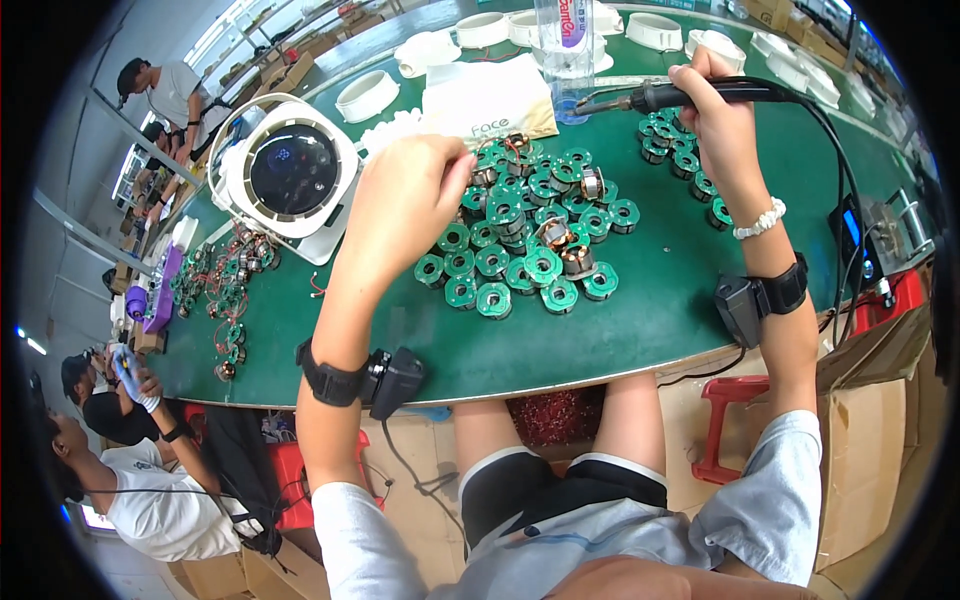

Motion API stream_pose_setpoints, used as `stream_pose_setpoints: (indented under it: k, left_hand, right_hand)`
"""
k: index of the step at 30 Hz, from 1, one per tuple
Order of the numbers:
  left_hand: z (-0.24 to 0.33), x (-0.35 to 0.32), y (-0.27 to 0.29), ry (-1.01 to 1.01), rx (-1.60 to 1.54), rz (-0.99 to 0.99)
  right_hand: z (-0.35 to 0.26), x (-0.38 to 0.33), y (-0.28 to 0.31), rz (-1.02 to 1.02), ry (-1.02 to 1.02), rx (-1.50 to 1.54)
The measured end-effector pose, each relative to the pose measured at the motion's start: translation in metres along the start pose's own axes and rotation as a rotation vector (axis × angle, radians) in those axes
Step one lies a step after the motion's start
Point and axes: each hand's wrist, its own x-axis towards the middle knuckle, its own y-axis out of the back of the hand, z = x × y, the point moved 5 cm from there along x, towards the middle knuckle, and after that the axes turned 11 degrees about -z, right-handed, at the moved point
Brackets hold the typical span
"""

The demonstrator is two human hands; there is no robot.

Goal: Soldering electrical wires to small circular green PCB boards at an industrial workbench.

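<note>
My right hand (718, 120) is closed around the black handle of a soldering iron (655, 97), its tip pointing left above the table. My left hand (405, 190) is pinched shut at the left edge of a pile of small motor stators (505, 212). What its fingertips hold, if anything, is hidden behind the hand. Round green circuit boards top the stators, and copper windings show on a few lying on their sides. A smaller group of the same stators (685, 162) lies below my right hand.
A white device with a round dark display (292, 172) stands left on the green table (450, 350). Behind the pile are a tissue pack (480, 100), a clear bottle (568, 70) and white plastic housings (367, 96). Wired stators (235, 262) lie far left; a soldering station (853, 240) stands right.
</note>
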Motion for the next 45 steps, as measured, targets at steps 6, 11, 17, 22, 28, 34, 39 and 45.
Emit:
stream_pose_setpoints:
  k: [6, 11, 17, 22, 28, 34, 39, 45]
  left_hand:
    - [-0.009, 0.023, -0.002, 0.07, -0.215, 0.199]
    - [-0.019, 0.021, -0.017, 0.039, -0.377, 0.24]
    - [-0.037, 0.013, -0.034, 0.163, -0.533, 0.117]
    - [-0.04, 0.013, -0.05, 0.144, -0.757, 0.172]
    - [-0.04, 0.012, -0.046, 0.163, -0.748, 0.179]
    - [-0.037, 0.009, -0.044, 0.23, -0.724, 0.173]
    - [-0.033, 0.009, -0.041, 0.24, -0.697, 0.165]
    - [-0.033, 0.009, -0.039, 0.244, -0.673, 0.155]
  right_hand:
    - [-0.005, -0.002, -0.001, 0.056, -0.066, 0.077]
    - [-0.005, -0.003, 0.0, 0.051, -0.043, 0.075]
    - [-0.004, -0.012, -0.019, -0.054, -0.037, 0.128]
    - [-0.003, -0.029, -0.043, -0.114, 0.024, -0.01]
    - [0.004, -0.041, -0.058, -0.159, 0.0, -0.068]
    - [0.01, -0.044, -0.065, -0.151, -0.055, -0.103]
    - [0.017, -0.044, -0.068, -0.181, -0.049, -0.011]
    - [0.016, -0.044, -0.069, -0.192, 0.001, -0.049]
